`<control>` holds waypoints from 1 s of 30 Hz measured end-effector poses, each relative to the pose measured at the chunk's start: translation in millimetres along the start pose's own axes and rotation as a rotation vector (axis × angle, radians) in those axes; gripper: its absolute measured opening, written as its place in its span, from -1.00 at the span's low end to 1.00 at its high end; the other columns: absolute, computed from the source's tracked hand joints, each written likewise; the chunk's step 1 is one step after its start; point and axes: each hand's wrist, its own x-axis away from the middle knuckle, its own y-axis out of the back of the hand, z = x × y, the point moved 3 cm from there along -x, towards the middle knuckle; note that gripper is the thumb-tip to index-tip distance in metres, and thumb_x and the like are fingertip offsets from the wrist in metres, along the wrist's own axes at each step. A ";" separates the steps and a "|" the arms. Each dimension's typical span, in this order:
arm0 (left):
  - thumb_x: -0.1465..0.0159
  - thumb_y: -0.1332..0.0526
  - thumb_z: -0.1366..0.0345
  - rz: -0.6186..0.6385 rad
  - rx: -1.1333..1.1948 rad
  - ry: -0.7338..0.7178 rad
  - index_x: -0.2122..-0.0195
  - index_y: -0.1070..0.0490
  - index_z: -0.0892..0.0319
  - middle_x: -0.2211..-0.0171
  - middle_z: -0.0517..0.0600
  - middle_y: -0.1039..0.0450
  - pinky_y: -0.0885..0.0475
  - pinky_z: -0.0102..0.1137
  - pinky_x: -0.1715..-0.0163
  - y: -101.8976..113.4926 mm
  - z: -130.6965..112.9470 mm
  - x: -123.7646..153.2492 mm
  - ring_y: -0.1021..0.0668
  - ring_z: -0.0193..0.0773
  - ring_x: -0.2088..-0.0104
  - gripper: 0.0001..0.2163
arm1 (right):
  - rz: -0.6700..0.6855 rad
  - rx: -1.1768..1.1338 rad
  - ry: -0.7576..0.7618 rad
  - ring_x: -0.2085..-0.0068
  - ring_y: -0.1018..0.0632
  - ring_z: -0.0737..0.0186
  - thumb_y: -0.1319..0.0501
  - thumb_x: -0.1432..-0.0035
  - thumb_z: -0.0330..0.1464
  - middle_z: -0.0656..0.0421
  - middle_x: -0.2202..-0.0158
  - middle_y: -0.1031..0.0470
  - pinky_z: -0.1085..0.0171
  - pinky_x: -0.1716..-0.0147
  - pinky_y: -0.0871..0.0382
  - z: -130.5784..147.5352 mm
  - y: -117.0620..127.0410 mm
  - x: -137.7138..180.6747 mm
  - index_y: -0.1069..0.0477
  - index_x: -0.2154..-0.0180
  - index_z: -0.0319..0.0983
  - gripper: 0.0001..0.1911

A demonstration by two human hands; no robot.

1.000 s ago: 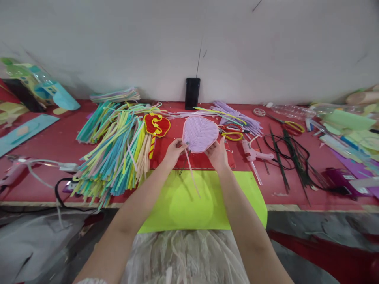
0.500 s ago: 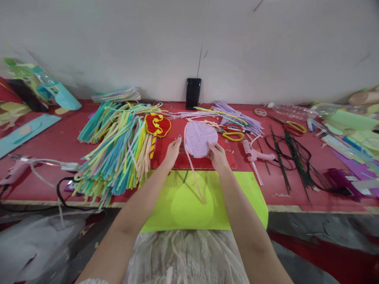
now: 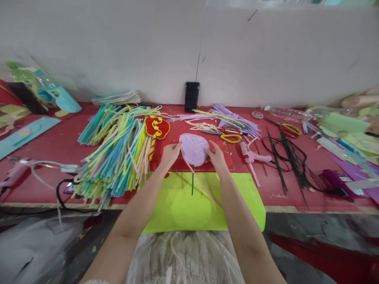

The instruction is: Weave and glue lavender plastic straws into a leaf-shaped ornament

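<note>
Left hand (image 3: 171,155) and right hand (image 3: 217,157) pinched the lilac panel (image 3: 194,149) between them, apparently adjusting it; the next move wanted steadiness.

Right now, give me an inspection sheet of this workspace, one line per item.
Surface: red table, with a yellow-green sheet over its near edge.
Work pieces: lilac piece; dark green stem below it; pale strip trailing.
Clutter: multicoloured fuzzy sticks heaped left; scissors and pink glue gun right.
Grips: left grip and right grip hold the lilac piece by opposite edges.
Cables: white cable left; black cable right.
Surroundings: pale wall behind; dark phone upright before it.
</note>
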 end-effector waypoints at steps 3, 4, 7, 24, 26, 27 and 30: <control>-0.26 -0.05 0.12 -0.045 -0.308 -0.060 0.78 -0.27 0.14 0.80 -0.03 -0.24 -0.34 -0.36 0.36 9.6 0.8 -1.5 -0.46 -0.21 0.59 -0.54 | 0.054 0.022 0.013 0.73 -0.34 0.36 -0.35 0.13 -0.22 0.32 0.58 -0.47 0.29 0.67 -0.31 -0.5 -2.4 3.0 -0.29 -0.12 -0.17 -0.28; -0.26 -0.06 0.12 -0.076 -0.378 -0.075 0.78 -0.27 0.13 0.80 -0.01 -0.23 -0.33 -0.37 0.33 12.1 0.9 -2.1 -0.48 -0.19 0.55 -0.54 | 0.058 0.040 0.029 0.74 -0.35 0.38 -0.35 0.13 -0.23 0.32 0.57 -0.49 0.31 0.68 -0.29 0.1 -2.9 3.9 -0.32 -0.09 -0.15 -0.31; -0.24 -0.10 0.14 -0.154 -0.482 -0.102 0.68 -0.36 0.14 0.69 0.06 -0.35 -0.31 -0.40 0.29 15.8 -0.4 -2.7 -0.54 -0.12 0.36 -0.63 | 0.058 0.163 0.075 0.77 -0.32 0.40 -0.32 0.08 -0.24 0.34 0.58 -0.49 0.34 0.71 -0.21 2.8 -4.0 5.7 -0.36 -0.05 -0.14 -0.42; -0.24 -0.16 0.38 0.143 -0.606 -0.539 0.28 -0.46 0.20 0.22 0.06 -0.47 -0.38 -0.34 0.14 -2.5 -1.3 -3.9 -0.50 -0.20 0.18 -0.90 | 0.127 0.693 0.152 0.55 -0.50 0.30 -0.12 -0.17 -0.23 0.08 0.27 -0.57 0.25 0.45 -0.43 17.2 2.1 -2.1 -0.33 -0.12 -0.23 -0.52; -0.22 -0.18 0.40 0.178 -0.587 -0.550 0.30 -0.47 0.20 0.22 0.07 -0.48 -0.38 -0.30 0.10 -5.4 3.2 -6.1 -0.50 -0.17 0.16 -0.91 | 0.042 0.839 0.341 0.30 -0.56 0.19 -0.10 -0.19 -0.21 0.04 0.19 -0.55 0.18 0.22 -0.45 24.8 21.4 -9.4 -0.42 -0.03 -0.21 -0.59; -0.21 -0.18 0.42 0.171 -0.551 -0.540 0.31 -0.47 0.20 0.23 0.06 -0.48 -0.39 -0.30 0.10 -5.4 5.2 -8.0 -0.51 -0.18 0.17 -0.91 | 0.003 0.916 0.418 0.23 -0.56 0.16 -0.07 -0.20 -0.22 0.02 0.14 -0.54 0.15 0.16 -0.44 28.8 35.8 -13.7 -0.45 0.02 -0.21 -0.62; -0.21 -0.12 0.44 0.024 -0.278 -0.432 0.29 -0.45 0.19 0.29 0.03 -0.51 -0.41 -0.33 0.16 2.7 11.1 -17.5 -0.54 -0.25 0.26 -0.87 | -0.017 1.131 0.545 0.18 -0.53 0.12 -0.02 -0.16 -0.39 0.01 0.17 -0.53 0.07 0.08 -0.41 40.5 92.1 -25.4 -0.48 0.09 -0.22 -0.65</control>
